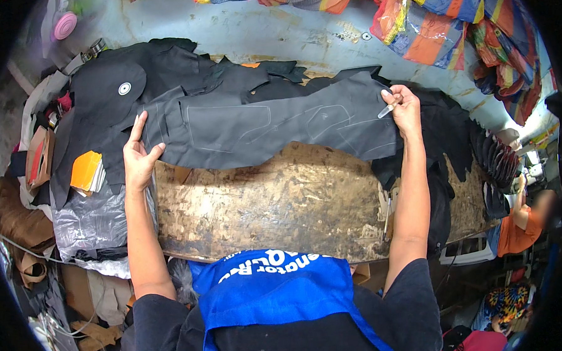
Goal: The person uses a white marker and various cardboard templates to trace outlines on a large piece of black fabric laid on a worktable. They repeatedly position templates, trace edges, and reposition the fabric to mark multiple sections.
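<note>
A long piece of black sheet material, leather-like and marked with pale drawn outlines, stretches between my two hands. My left hand holds its left end, thumb on the marked face and index finger pointing up along the edge; the other fingers are mostly hidden. At the upper right corner, my right hand pinches the sheet. A slim, pale pen-like marker also sits in the right hand, pointing down and left. Below the sheet shows a worn wooden board with dark stains.
More black sheets lie heaped behind and at both sides, with a white disc on the left ones. An orange-covered pad rests on a plastic-wrapped bundle. A thin tool lies on the board. Another person is at far right.
</note>
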Available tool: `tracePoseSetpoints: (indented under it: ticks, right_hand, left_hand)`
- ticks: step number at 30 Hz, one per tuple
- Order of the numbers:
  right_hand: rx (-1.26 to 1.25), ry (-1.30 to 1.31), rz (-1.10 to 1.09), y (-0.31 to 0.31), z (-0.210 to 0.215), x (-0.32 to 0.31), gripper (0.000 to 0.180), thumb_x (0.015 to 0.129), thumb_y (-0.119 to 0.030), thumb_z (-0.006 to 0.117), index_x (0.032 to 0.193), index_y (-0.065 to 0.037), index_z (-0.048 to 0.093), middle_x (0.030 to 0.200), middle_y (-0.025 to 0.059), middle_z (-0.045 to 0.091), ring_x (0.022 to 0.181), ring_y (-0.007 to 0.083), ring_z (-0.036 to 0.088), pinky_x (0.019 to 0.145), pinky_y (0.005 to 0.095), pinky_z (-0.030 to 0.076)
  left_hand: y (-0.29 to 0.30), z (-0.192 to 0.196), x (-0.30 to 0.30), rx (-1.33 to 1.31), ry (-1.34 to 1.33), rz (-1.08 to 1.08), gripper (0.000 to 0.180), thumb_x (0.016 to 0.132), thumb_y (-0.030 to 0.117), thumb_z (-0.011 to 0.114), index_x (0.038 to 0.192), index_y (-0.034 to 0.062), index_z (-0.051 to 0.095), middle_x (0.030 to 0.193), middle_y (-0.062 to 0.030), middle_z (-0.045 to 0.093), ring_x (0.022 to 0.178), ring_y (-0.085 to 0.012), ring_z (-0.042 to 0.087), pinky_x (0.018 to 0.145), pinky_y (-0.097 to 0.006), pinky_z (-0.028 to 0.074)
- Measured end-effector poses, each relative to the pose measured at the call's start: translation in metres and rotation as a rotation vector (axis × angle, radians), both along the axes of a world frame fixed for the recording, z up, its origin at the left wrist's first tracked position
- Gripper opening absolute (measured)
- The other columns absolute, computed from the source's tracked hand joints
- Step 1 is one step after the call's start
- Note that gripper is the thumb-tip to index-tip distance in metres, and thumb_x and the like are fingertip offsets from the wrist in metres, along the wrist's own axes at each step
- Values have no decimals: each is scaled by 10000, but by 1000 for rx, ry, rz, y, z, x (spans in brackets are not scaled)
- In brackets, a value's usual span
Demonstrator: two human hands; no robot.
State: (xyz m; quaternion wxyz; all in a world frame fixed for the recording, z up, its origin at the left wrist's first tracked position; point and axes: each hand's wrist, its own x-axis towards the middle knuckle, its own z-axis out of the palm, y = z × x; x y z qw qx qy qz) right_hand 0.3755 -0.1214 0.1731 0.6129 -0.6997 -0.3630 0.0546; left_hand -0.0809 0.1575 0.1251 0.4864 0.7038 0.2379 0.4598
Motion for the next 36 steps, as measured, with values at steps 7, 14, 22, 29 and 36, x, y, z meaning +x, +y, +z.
tracePoseSetpoints:
  ticks: [7,14,22,29,36]
  right_hand:
    - [12,-114,-64,-15,8,-1,135,785,-98,717,793,-35,597,644,-76,475,573,21,409,527,178,341]
    - [-80,-294,-145,-30,6,17,158,772,-111,726,795,-14,603,653,-47,517,594,30,437,537,194,367]
    - [-426,-791,-567,-119,81,105,278,785,-272,695,869,-15,626,743,123,626,695,208,584,663,326,459]
    - [-287,-845,-768,-148,118,107,414,846,-365,627,1104,-43,595,931,145,652,846,251,619,752,344,462]
    - [-18,-197,31,-77,20,-30,231,916,-199,558,1035,-3,581,792,54,614,696,111,578,663,265,487]
  left_hand:
    - [-22,-11,-7,-59,-110,-38,757,639,-58,684,1332,-60,378,1429,-175,310,1344,-228,258,1096,-338,206]
    - [-30,-37,12,-182,-32,-81,635,705,-122,635,1299,-59,419,1372,-160,391,1240,-211,414,1014,-306,355]
    - [-81,-11,137,-306,-117,-411,788,701,-66,700,1387,76,338,1446,-130,275,1103,-205,511,861,-287,496]
    - [-62,-42,171,299,672,-160,639,701,302,729,1273,120,509,1319,-184,465,1200,-347,450,995,-423,370]
    - [-39,-109,93,67,1138,569,792,747,468,663,1346,35,380,1429,-199,300,1352,-345,224,1005,-678,132]
